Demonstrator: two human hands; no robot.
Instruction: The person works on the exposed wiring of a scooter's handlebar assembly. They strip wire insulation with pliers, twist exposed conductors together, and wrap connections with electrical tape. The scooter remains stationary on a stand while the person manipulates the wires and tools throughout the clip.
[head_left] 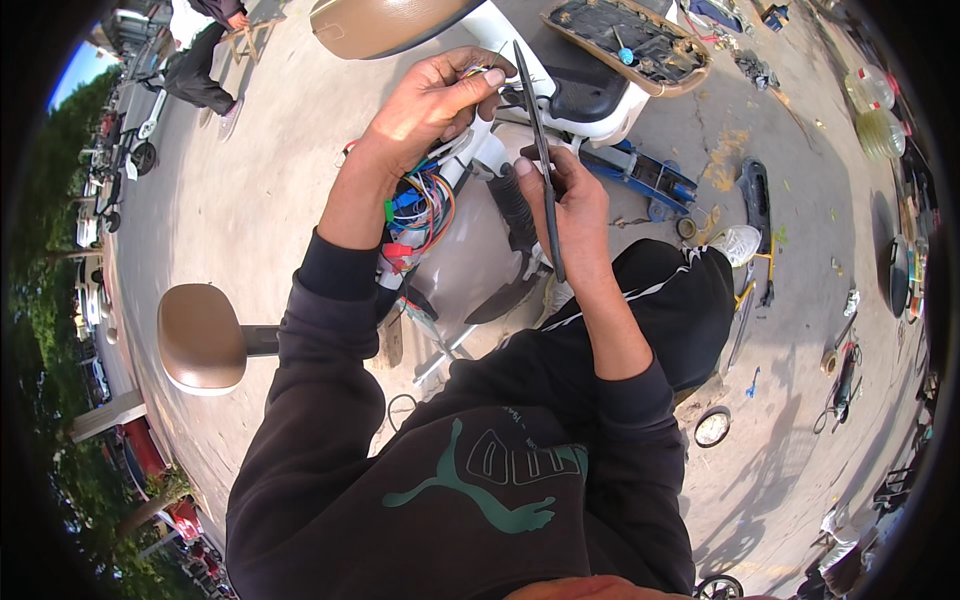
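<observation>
My left hand (437, 100) is closed in a pinch on thin wires (478, 71) near the scooter's white front part. In my right hand (575, 205) is a long, dark, slender tool (540, 150) with a pointed far end; its exact kind is not clear. It stands nearly upright in the picture, its tip close to the left fingertips. Below my left wrist hangs a bundle of coloured wires (435, 205) with a blue connector (405, 207) and a red connector (397, 252). Behind it lies the scooter's glossy grey body panel (462, 255).
Brown-backed mirrors (200, 335) stick out at left and top. A brown-edged tray-like panel (640, 45) rests at the upper right, near a blue floor jack (645, 178). Tape (686, 228) and a round container (712, 427) lie on the concrete. Another person (200, 70) is at the far left.
</observation>
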